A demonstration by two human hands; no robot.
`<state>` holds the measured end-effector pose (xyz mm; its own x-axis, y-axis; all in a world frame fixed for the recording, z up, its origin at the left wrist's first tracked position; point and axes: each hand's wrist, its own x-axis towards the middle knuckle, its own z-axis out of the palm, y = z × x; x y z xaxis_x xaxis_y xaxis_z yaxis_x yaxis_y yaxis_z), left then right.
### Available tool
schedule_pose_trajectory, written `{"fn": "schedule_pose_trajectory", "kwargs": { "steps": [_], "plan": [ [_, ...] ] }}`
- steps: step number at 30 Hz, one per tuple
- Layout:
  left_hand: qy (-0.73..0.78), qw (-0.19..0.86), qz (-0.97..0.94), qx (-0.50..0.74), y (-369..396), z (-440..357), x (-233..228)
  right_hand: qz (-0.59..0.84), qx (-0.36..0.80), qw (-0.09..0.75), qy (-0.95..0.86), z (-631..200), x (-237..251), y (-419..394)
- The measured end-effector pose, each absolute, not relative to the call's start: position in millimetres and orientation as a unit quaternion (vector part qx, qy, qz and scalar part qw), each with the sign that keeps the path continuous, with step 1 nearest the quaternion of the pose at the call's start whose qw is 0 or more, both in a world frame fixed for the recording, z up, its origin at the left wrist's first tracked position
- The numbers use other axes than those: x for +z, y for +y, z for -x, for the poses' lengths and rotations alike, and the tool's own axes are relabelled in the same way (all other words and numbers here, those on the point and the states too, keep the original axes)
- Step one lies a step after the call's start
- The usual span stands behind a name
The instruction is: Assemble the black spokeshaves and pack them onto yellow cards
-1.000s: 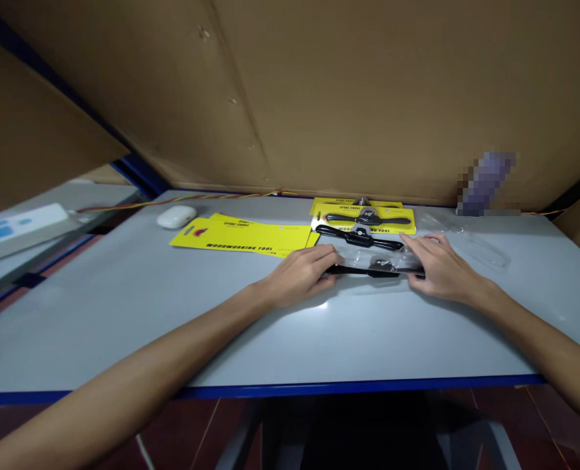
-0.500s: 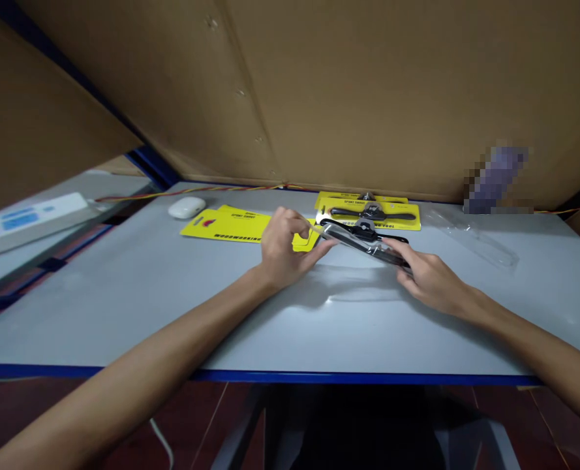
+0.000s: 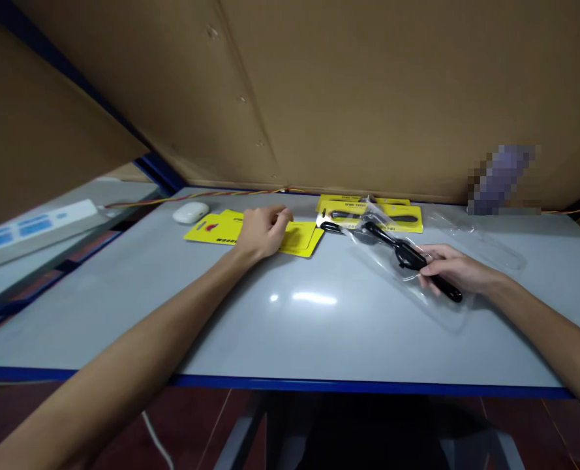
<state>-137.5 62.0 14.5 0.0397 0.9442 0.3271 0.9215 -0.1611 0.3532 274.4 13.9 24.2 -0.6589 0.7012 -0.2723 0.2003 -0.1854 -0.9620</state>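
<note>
— What has my right hand (image 3: 453,269) got?

— It's gripping a black two-handled tool (image 3: 407,258) inside its clear plastic shell (image 3: 441,312), low over the counter (image 3: 290,326), right of centre, lying at a slant.

— And my left hand (image 3: 261,232)?

— Fingers curled down on the yellow cards (image 3: 299,238) at the far left of the counter; I can't tell whether it grips one or only presses on it.

— What's around?

— Another tool on a yellow card (image 3: 368,214) by the cardboard wall (image 3: 368,98), an empty clear shell (image 3: 485,245) to the right, and a white mouse (image 3: 190,211) beyond the cards.
</note>
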Motion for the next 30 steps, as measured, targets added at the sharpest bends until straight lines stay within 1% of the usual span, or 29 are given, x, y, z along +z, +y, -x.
{"fn": "schedule_pose_trajectory", "kwargs": {
  "steps": [3,5,6,8,11,13,15,18,21,23,26,28,30],
  "plan": [
    [0.66,0.022,-0.714,0.231,63.4,140.5,13.3,0.377,0.649,0.103,-0.653,-281.1,33.7,13.1],
    [0.648,0.014,-0.731,0.213,64.6,142.6,10.5,0.387,0.608,0.051,-0.691,-283.8,45.8,10.2],
    [0.637,0.007,-0.743,0.205,65.6,143.6,8.5,0.393,0.578,0.038,-0.714,-284.6,51.5,8.6],
    [0.606,-0.017,-0.771,0.195,68.5,145.3,3.9,0.402,0.49,0.04,-0.773,-285.2,59.4,5.8],
    [0.562,-0.058,-0.806,0.179,72.6,145.7,-2.9,0.406,0.296,0.067,-0.862,-283.6,58.8,2.2],
    [0.557,-0.071,-0.811,0.167,73.8,144.1,-5.5,0.414,0.176,0.081,-0.889,-280.7,51.5,0.1],
    [0.562,-0.077,-0.807,0.165,73.2,141.7,-5.4,0.42,0.108,0.096,-0.896,-276.3,42.6,-1.4],
    [0.569,-0.095,-0.796,0.183,68.8,138.9,1.1,0.423,0.092,0.133,-0.891,-269.4,33.0,-1.9],
    [0.568,-0.132,-0.785,0.208,57.5,138.5,14.4,0.431,0.124,0.161,-0.879,-265.8,30.5,-0.6],
    [0.55,-0.164,-0.787,0.228,44.6,136.7,24.5,0.442,0.142,0.161,-0.871,-265.6,30.6,0.5],
    [0.487,-0.207,-0.81,0.253,19.3,124.5,35.9,0.451,0.148,0.154,-0.866,-267.1,29.9,1.7],
    [0.417,-0.2,-0.852,0.247,2.7,108.9,39.1,0.451,0.148,0.155,-0.867,-267.7,28.4,2.0],
    [0.341,-0.162,-0.897,0.23,-10.0,91.3,39.2,0.45,0.152,0.16,-0.865,-267.3,26.9,2.1]
  ]
}}
